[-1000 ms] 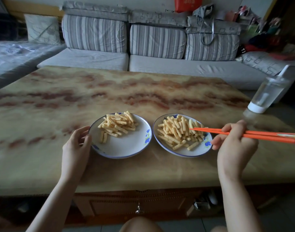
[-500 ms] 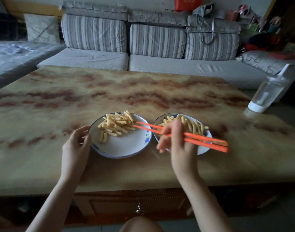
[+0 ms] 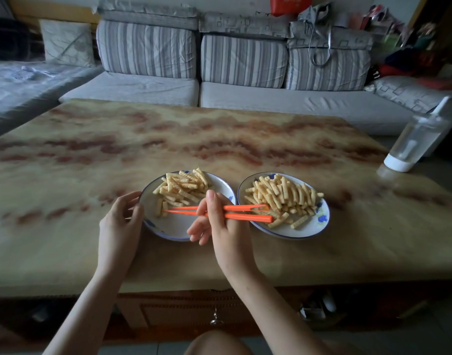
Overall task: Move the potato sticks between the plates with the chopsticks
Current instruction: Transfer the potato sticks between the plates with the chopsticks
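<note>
Two plates are sitting side by side close to the near edge of the table (image 3: 219, 139), about midway along it, and both are carrying potato sticks (image 3: 283, 196). A fuller heap is covering the right plate (image 3: 315, 224), while a smaller heap is lying on the far half of the left plate (image 3: 178, 226), with a couple of loose pieces nearer its middle.

The right hand (image 3: 219, 226) is grasping the orange chopsticks (image 3: 245, 216), thumb on top and fingers curled beneath. It is reaching across so that the tips are hovering over the left plate, right at those loose pieces. The tips are lying close together, and I cannot tell whether they are pinching a piece. The left hand (image 3: 119, 221) is gripping the left plate's outer rim, steadying it.

Judging by this, the step in hand is the one at the left plate: either setting a piece down or taking one up. The next move is calling for a small, controlled change of the gap between the tips, without knocking the neighbouring pieces. A level swing toward the right plate, clearing both rims, is likely following that. A water bottle (image 3: 414, 142) is standing at the table's right edge, well apart.
</note>
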A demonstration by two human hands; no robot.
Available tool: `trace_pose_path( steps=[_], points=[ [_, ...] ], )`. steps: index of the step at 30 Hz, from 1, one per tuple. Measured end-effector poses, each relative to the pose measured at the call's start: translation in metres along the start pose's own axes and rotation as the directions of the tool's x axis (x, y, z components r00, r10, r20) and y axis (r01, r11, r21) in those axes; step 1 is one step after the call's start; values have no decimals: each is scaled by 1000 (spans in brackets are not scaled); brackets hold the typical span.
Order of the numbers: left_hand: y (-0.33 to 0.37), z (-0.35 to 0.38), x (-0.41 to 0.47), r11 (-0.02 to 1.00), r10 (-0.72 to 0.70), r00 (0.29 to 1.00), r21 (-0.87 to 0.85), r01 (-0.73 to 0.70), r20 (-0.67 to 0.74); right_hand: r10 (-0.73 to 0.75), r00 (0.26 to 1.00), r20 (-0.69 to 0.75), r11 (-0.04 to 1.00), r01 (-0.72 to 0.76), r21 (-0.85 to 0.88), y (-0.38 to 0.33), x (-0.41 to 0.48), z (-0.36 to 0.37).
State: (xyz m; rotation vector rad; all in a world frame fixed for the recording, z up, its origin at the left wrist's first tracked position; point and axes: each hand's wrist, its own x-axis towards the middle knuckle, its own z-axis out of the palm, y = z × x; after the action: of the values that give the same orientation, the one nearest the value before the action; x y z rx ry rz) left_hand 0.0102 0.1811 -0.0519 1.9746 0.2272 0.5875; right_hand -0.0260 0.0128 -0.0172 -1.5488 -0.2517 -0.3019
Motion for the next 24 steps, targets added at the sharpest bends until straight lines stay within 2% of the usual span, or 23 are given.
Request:
trace_pose_path(
  steps=[3,7,13,16,20,24],
  points=[
    [0,0,0,1000,-2,1000,-2,2,-2,11,1000,-10,1000,-11,-27,1,0,3],
    [1,0,1,1000,-8,1000,-2,8,0,-4,996,-92,1000,2,-23,-4,-1,-3],
    [1,0,-1,1000,-5,1000,-2,5,0,-101,951,-294,994,107,5,-18,5,-31],
    [2,-1,-1,1000,-1,1000,6,1,-1,-131,891,-435,990,137,-19,-24,12,-55],
    [2,-1,-1,1000,-8,1000,-4,8,4,-175,753,-634,984,162,-79,-30,20,-92],
    [2,-1,-2,1000,-5,1000,-18,5,1,-237,643,-728,971,185,-153,-31,22,-121]
  ],
)
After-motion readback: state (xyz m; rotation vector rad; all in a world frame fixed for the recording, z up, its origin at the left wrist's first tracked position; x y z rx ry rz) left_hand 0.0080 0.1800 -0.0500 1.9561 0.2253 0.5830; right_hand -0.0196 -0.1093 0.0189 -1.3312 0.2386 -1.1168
